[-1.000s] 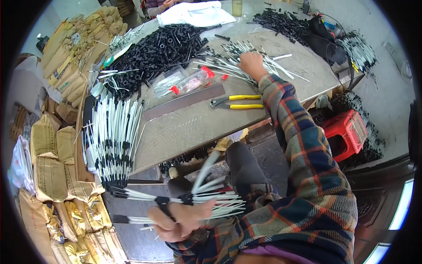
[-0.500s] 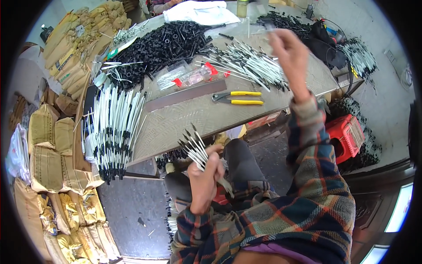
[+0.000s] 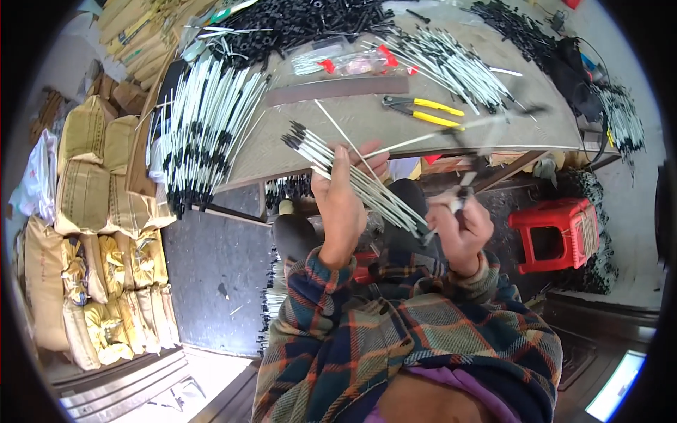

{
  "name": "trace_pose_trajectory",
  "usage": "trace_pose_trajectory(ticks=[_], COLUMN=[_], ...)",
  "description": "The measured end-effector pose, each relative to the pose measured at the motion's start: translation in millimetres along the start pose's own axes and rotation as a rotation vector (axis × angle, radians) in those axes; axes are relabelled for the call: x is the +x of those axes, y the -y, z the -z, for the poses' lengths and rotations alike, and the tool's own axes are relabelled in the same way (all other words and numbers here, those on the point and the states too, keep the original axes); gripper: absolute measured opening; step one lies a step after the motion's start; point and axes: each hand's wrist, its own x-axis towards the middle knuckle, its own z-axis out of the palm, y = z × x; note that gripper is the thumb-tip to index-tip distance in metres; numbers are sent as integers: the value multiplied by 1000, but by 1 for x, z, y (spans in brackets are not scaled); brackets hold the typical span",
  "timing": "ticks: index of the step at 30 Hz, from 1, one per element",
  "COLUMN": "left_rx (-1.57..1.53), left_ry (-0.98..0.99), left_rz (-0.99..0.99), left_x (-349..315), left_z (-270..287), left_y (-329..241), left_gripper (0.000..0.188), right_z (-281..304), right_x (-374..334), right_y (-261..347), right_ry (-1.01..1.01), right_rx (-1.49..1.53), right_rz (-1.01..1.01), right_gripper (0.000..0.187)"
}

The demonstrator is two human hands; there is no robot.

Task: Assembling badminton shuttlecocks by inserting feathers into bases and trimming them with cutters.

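My left hand is closed round a slanting bundle of thin white rods with black tips, held over my lap at the table edge. Two single white rods stick out of this grip at other angles, one toward the upper left and one to the right. By the bundle's lower right end is my right hand, its fingers curled in. At its fingertips a black and white piece is smeared by motion, too blurred to name. More blurred black and white streaks hang above that hand, in front of the table edge.
On the table lie yellow-handled pliers, a flat brown bar, a heap of black parts and a fanned stack of white rods. More rods lie further right. A red stool stands right, sacks left.
My right hand has come down from above the table to the bundle's lower end. My left hand has turned, and the bundle slants across my lap. The view has tipped downward.
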Motion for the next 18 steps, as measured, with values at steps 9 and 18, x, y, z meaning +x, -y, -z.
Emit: trace_pose_trajectory(ticks=[9, 18], left_rx=[181, 341], left_ry=[145, 245], left_rz=[-15, -149], left_x=[-7, -24], left_z=[5, -4], left_y=[-18, -31], left_gripper=[37, 34], right_z=[7, -7], right_x=[9, 16], right_y=[3, 12], right_ry=[-70, 389], right_rx=[213, -371], right_rz=[13, -96], right_gripper=[28, 13])
